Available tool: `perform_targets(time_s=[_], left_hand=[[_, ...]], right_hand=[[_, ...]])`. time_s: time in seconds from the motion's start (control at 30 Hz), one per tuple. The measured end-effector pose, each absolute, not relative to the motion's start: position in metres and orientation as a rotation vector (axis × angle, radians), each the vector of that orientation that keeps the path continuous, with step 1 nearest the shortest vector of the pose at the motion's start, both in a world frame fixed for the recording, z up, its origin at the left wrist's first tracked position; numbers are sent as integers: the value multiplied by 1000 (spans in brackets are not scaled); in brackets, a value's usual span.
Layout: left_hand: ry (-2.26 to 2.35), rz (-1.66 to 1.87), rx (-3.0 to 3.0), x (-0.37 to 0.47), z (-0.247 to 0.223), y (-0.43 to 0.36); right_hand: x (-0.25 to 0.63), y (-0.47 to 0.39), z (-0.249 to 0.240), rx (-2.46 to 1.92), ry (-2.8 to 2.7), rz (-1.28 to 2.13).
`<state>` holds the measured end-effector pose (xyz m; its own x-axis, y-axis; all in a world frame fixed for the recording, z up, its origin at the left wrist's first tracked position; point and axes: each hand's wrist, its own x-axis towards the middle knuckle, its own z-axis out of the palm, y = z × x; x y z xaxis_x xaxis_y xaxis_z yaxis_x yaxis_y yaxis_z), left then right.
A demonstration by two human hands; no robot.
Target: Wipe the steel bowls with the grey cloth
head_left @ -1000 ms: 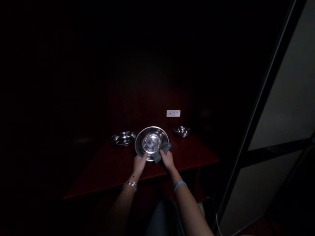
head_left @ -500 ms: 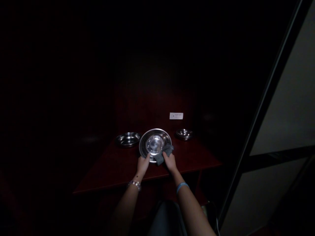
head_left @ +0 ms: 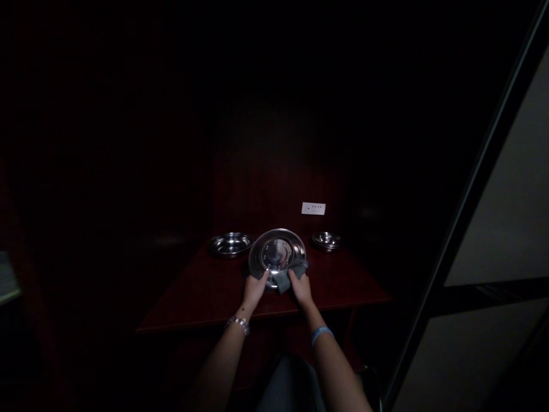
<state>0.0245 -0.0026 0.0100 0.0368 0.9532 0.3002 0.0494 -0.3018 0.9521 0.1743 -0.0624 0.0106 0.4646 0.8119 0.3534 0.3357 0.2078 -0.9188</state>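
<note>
A shiny steel bowl point(head_left: 277, 252) is held tilted over the dark red table, its inside turned toward me. My left hand point(head_left: 256, 287) grips its near rim at the lower left, thumb over the edge. My right hand point(head_left: 301, 286) is closed on a grey cloth point(head_left: 283, 281), which lies against the bowl's lower right rim. The fingers beneath the bowl are hidden.
On the dark red table point(head_left: 193, 303), a wide steel dish point(head_left: 231, 244) sits to the left and a stack of small steel bowls point(head_left: 326, 241) to the right. A white socket panel point(head_left: 313, 209) is on the wall behind.
The view has shifted slightly, so everything appears a little further right and lower. Both hands keep their hold on the bowl and cloth.
</note>
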Motion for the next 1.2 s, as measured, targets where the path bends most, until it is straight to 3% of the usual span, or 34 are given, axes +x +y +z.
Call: perform_targets(time_s=[1.2], left_hand=[[1028, 1421, 1466, 27, 8, 0]], right_hand=[[177, -58, 7, -1360, -1095, 465]])
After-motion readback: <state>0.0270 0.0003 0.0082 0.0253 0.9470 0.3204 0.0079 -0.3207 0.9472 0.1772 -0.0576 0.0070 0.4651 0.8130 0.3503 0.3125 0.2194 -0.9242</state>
